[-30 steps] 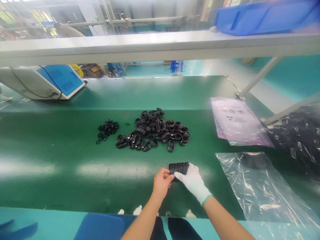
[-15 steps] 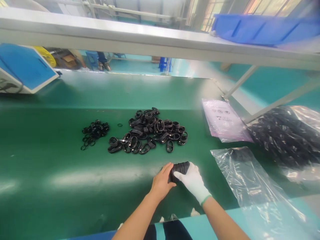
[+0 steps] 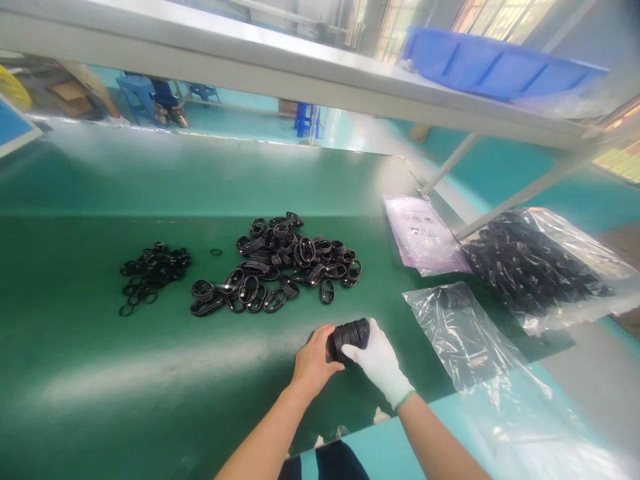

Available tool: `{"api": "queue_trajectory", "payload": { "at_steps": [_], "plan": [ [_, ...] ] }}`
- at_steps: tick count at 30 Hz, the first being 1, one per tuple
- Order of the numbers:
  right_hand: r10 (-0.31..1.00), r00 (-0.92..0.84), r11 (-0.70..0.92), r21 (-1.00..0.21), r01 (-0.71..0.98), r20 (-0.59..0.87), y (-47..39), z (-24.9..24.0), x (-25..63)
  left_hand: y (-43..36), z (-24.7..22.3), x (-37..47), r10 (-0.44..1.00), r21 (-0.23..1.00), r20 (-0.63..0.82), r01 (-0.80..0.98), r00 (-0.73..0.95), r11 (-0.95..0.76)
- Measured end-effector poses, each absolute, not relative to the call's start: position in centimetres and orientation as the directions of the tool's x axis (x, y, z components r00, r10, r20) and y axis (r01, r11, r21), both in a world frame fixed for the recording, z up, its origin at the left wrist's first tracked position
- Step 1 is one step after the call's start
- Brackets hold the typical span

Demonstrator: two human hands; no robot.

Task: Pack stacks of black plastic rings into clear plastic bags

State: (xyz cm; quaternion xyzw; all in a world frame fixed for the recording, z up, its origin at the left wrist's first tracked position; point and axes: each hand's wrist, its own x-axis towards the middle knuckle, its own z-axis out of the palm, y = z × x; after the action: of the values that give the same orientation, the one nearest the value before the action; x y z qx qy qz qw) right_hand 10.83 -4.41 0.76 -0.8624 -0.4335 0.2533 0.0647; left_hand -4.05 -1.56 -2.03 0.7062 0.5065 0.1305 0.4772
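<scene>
Between my two hands, near the front of the green bench (image 3: 210, 387), is a row of black cable coils (image 3: 350, 339) pressed side by side. My bare left hand (image 3: 316, 357) grips its left end, thumb in front and fingers behind. On the other end my right hand (image 3: 376, 360), in a white glove with a green cuff, is closed with its thumb across the front. Beyond them lies a heap of coiled black cables (image 3: 285, 257), some with metal plugs showing. To its left is a smaller pile of black rings (image 3: 157, 267), with one loose ring (image 3: 216, 252) between.
At the right lie a clear plastic bag (image 3: 465, 333), a pinkish printed bag (image 3: 424, 233) and a large clear bag filled with black items (image 3: 535, 267). A white shelf beam (image 3: 280, 77) crosses above the bench, carrying a blue bin (image 3: 495, 63).
The camera view has turned to the right, so the bench things sit further left. Both hands keep hold of the cable coils, with slightly more of the row showing between them.
</scene>
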Motion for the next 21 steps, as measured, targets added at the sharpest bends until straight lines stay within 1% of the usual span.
{"api": "queue_trajectory", "payload": {
  "at_steps": [5, 8, 13, 17, 21],
  "plan": [
    [0.741, 0.574, -0.662, -0.238, 0.711, -0.349, -4.6, 0.1, 8.9, -1.6, -2.4, -4.0, 0.842, 0.800, -0.285, 0.598, 0.458, -0.055],
    [0.734, 0.591, -0.672, -0.230, 0.704, -0.335, -4.6, -0.1, 8.3, -1.6, -2.7, -4.0, 0.846, 0.800, -0.261, 0.595, 0.464, -0.079],
    [0.728, 0.613, -0.681, -0.225, 0.696, -0.308, -4.8, -0.6, 7.7, -1.8, -2.8, -3.9, 0.840, 0.779, -0.271, 0.620, 0.471, -0.097],
    [0.733, 0.632, -0.679, -0.232, 0.696, -0.251, -4.8, -0.9, 7.5, -1.8, -2.6, -3.8, 0.840, 0.736, -0.202, 0.644, 0.503, -0.208],
    [0.720, 0.644, -0.693, -0.221, 0.686, -0.258, -4.7, -0.9, 7.4, -1.5, -2.9, -4.1, 0.835, 0.697, -0.132, 0.649, 0.534, -0.305]
  ]
}}
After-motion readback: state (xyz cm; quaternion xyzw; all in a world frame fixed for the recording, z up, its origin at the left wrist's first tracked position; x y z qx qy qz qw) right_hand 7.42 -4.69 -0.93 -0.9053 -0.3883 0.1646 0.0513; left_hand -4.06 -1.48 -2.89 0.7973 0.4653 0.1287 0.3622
